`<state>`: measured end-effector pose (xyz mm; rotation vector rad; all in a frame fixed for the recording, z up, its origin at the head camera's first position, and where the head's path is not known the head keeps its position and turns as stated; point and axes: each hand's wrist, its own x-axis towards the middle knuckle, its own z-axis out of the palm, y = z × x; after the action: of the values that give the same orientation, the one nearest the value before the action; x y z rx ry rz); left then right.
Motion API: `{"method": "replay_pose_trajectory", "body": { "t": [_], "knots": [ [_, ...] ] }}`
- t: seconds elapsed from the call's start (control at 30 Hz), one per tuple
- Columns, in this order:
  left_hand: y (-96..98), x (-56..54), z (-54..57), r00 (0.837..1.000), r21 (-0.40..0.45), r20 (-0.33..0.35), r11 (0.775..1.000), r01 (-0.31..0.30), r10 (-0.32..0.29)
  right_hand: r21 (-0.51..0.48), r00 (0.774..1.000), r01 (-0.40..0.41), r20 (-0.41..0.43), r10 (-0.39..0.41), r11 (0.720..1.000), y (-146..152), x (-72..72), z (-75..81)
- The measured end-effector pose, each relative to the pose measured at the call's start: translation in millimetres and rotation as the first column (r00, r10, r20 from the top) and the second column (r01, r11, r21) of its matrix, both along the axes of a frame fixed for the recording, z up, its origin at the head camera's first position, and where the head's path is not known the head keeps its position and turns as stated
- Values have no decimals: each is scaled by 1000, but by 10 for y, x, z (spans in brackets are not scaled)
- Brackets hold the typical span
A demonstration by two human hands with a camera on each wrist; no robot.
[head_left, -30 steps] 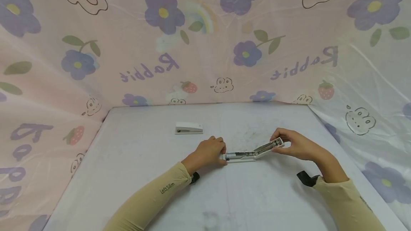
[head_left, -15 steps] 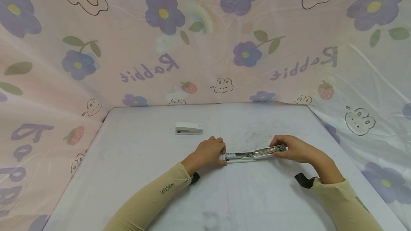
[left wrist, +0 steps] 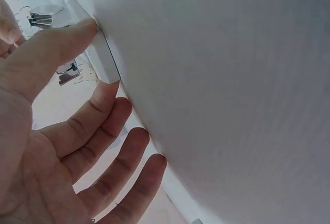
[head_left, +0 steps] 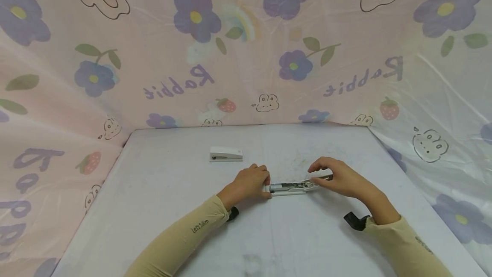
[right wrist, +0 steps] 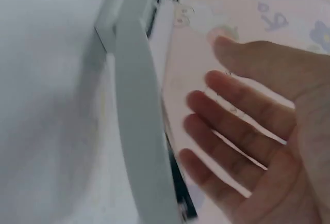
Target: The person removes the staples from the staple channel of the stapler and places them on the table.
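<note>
A white stapler (head_left: 286, 190) lies opened out flat on the table, its metal staple channel showing and its top arm folded back to the right. My left hand (head_left: 249, 183) pinches the end of its base between thumb and fingers. In the left wrist view, thumb and fingertip sit on either side of the white base (left wrist: 104, 59). My right hand (head_left: 342, 179) hovers over the folded-back arm with fingers spread and relaxed. The right wrist view has the pale arm (right wrist: 139, 115) beside the fingers, apart from them and not gripped.
A second white stapler (head_left: 226, 154), closed, stands farther back on the left of the white table (head_left: 173, 170). Behind and at the sides hangs a pink printed curtain (head_left: 238, 84) with flowers and rabbits. Black wrist mounts (head_left: 355, 221) stick out from the sleeves.
The stapler's top arm has swung lower to the right. My right hand has let go of it and shifted left above it. My left hand has stayed on the base.
</note>
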<state>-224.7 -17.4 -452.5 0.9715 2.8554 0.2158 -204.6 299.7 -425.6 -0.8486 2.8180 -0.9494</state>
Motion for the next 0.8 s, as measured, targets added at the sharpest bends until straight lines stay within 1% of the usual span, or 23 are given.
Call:
{"method": "replay_pose_trajectory", "body": {
  "t": [0.07,0.23,0.4,0.5,0.63,0.8],
  "knots": [
    [0,-1,3,1000,1,-2,1000,0,0,-27,1000,-16,-13,15,999,-70,-2,-38],
    [0,0,7,1000,-2,3,1000,-7,7,-70,994,-69,-94,62,995,-247,0,-131],
    [5,-5,4,1000,-5,2,1000,-10,10,-97,978,-132,-177,114,986,-417,-8,-207],
    [10,0,10,1000,-3,4,1000,-11,11,-89,969,-157,-208,136,983,-502,-5,-256],
    [13,3,1,1000,0,17,1000,-13,13,-81,965,-172,-214,151,982,-586,19,-306],
    [13,-9,-21,1000,-15,3,1000,-10,10,-47,964,-181,-206,167,982,-649,32,-322]
  ]
}}
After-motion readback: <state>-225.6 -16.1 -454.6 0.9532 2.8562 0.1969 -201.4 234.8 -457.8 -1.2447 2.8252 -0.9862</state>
